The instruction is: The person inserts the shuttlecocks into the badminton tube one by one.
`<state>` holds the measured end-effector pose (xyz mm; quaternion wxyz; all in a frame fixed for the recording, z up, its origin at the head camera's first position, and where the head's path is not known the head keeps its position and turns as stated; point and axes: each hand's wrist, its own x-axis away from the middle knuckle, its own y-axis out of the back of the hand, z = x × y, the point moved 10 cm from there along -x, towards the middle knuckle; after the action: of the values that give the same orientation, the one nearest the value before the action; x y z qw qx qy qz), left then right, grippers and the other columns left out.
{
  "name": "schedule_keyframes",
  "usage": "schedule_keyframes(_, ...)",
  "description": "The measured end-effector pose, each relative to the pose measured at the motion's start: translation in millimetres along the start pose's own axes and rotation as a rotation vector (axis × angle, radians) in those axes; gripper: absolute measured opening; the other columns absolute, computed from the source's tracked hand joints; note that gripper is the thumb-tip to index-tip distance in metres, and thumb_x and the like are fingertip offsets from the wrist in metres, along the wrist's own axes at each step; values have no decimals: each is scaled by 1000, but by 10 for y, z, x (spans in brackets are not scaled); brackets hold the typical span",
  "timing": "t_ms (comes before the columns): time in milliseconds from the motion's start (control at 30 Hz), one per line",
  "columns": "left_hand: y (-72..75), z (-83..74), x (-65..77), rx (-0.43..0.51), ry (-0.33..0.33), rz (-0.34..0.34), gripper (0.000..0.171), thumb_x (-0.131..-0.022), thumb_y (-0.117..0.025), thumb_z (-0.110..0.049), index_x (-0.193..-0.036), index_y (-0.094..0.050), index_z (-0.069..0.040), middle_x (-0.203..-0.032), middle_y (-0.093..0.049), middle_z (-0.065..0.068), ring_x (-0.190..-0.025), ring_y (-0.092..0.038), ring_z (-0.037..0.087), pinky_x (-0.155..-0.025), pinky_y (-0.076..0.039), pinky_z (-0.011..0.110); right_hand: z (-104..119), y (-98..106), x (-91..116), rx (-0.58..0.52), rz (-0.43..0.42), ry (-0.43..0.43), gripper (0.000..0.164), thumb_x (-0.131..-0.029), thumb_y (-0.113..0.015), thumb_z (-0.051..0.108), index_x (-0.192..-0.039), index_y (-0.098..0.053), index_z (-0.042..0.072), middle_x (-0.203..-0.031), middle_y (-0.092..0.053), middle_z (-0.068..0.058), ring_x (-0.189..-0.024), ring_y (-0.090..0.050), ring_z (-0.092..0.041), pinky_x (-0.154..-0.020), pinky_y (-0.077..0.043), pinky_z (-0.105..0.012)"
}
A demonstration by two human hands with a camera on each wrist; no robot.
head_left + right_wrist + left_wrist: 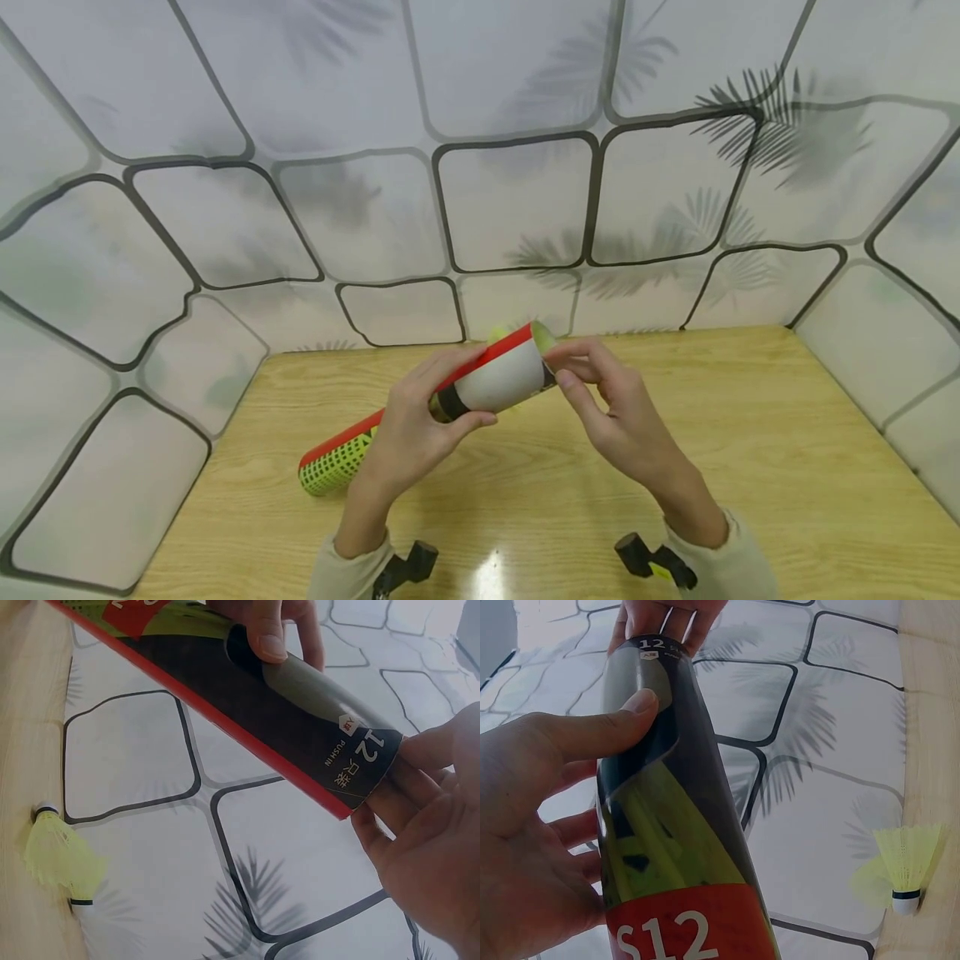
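My left hand [420,417] grips a shuttlecock tube [501,373] round its middle and holds it tilted above the table, its mouth up to the right. The tube is printed red, black, grey and yellow-green, with "12" near the mouth in the right wrist view. At that mouth is my right hand [427,825]; the thumb touches the rim, and some fingers reach into the opening. What those fingers touch inside is hidden. In the left wrist view, the left thumb [622,727] lies along the tube's grey side.
A yellow shuttlecock [906,862] stands cork down on the wooden table [712,433] near the back wall. Yellow shuttlecocks [56,847] also show at the table's edge in the right wrist view. A patterned wall covering [517,208] encloses the back and sides.
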<state>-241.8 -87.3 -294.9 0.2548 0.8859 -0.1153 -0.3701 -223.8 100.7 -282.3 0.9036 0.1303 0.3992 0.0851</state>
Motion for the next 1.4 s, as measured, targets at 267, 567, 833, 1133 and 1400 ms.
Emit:
schedule_keyframes(267, 15, 35, 8, -20, 3, 3, 74, -76, -92, -10, -142, -60, -16, -139, -62, -1, -124, -60, 20, -97, -53, 44, -88, -45, -1, -29, 25, -36, 29, -99, -53, -14, -123, -60, 0, -120, -70, -14, -113, -69, -24, -94, -53, -26)
schedule_keyframes(567, 82, 146, 29, -56, 42, -11, 72, -76, -93, -14, -141, -61, -18, -138, -63, -5, -123, -60, 16, -94, -54, 43, -128, -34, -19, -73, -9, -76, 30, -98, -57, -13, -124, -65, 1, -122, -67, -9, -116, -65, -23, -96, -53, -32)
schedule_keyframes(833, 257, 274, 56, -88, 87, -55, 74, -75, -93, -11, -142, -61, -16, -135, -64, 0, -118, -63, 20, -90, -55, 45, -264, 64, -22, -68, -95, -95, 28, -97, -60, -11, -123, -63, -1, -122, -68, -9, -115, -65, -26, -98, -52, -32)
schedule_keyframes(1133, 408, 441, 97, -143, 135, -89, 74, -75, -93, -10, -141, -61, -14, -133, -65, 6, -115, -64, 24, -87, -56, 46, -530, 17, 7, -25, -130, -140, 28, -96, -65, -9, -122, -64, -1, -117, -69, -10, -107, -67, -28, -94, -53, -28)
schedule_keyframes(1400, 520, 614, 149, -193, 211, -93, 73, -76, -93, -10, -141, -61, -11, -134, -64, 11, -116, -64, 28, -89, -55, 49, -796, -58, 61, 31, -128, -237, 27, -98, -67, 0, -124, -63, 2, -116, -69, -11, -107, -68, -27, -93, -53, -27)
